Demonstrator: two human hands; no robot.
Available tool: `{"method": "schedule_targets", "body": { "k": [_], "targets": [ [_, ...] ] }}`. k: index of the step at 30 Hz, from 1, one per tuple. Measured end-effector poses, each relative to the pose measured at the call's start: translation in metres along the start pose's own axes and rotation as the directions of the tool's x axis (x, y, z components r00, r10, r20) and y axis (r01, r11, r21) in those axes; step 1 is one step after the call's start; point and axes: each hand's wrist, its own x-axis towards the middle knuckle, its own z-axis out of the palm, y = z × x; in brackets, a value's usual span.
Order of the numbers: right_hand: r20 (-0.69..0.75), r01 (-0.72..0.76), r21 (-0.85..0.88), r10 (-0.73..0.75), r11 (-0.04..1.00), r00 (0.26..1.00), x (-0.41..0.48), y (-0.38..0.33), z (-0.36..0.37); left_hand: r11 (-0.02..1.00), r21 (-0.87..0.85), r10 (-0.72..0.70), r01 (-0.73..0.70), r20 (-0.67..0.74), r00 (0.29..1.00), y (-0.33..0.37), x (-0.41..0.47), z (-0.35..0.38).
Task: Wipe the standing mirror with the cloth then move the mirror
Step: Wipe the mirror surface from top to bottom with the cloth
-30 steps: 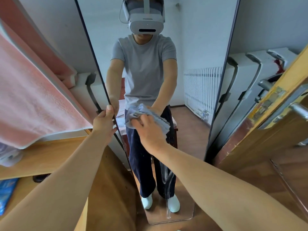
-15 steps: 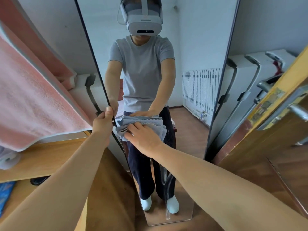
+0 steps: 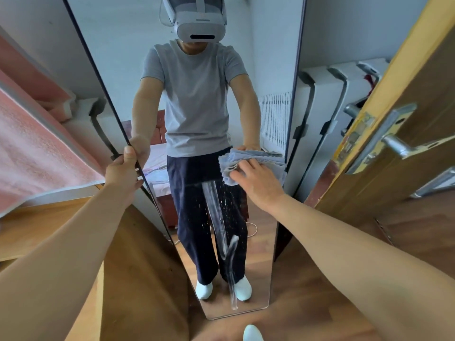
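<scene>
The standing mirror (image 3: 261, 230) stands upright on the wooden floor (image 3: 320, 279), its bottom edge on the boards, between a wooden desk (image 3: 49, 217) on the left and an open wooden door (image 3: 406, 114) on the right. The left hand (image 3: 121, 173) grips the mirror's dark left edge about halfway up: the thumb lies on the front of the frame and the fingers are curled round behind it. The right hand (image 3: 258, 183) lies flat on a pale blue-grey cloth (image 3: 227, 168), with the fingers straight and slightly spread, pressing it against the glass near the mirror's right edge at about the same height as the left hand. The cloth is bunched in folds and sticks out past the fingertips to the left and above.

A whitish wet streak (image 3: 216, 212) runs down the glass from just below the cloth to near the mirror's bottom edge, with small droplets scattered beside it. The glass reflects the person, who wears a grey T-shirt, dark trousers, white shoes and a headset.

A pink towel (image 3: 32, 153) hangs over the desk's far side. The door carries a metal lever handle (image 3: 403, 146). The tip of a white shoe (image 3: 252, 333) shows on the floor before the mirror's bottom edge
</scene>
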Motion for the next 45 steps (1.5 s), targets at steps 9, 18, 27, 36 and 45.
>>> {"method": "schedule_targets", "body": {
  "k": [9, 18, 27, 36, 45],
  "targets": [
    [-0.101, -0.300, -0.047, 0.294, 0.953, 0.950, -0.038, 0.039, 0.011, 0.996, -0.016, -0.089, 0.089, -0.002, 0.996, -0.005, 0.003, 0.004],
    [-0.145, -0.550, 0.320, 0.614, 0.771, 0.776, -0.033, 0.002, 0.037, 0.998, -0.056, -0.028, 0.033, 0.085, 0.996, -0.016, -0.006, 0.001],
    [-0.064, -0.450, 0.428, 0.523, 0.784, 0.850, 0.018, -0.092, 0.051, 0.996, -0.060, -0.050, 0.062, 0.180, 0.982, -0.020, 0.004, -0.004],
    [0.044, -0.273, 0.420, 0.281, 0.866, 0.959, 0.056, -0.162, 0.063, 0.998, -0.055, 0.021, -0.007, 0.268, 0.963, -0.022, -0.009, -0.010],
    [-0.048, -0.120, 0.353, 0.146, 0.928, 0.988, 0.062, -0.194, 0.074, 0.987, 0.118, 0.079, -0.108, 0.225, 0.971, -0.031, 0.001, -0.015]
  ]
}}
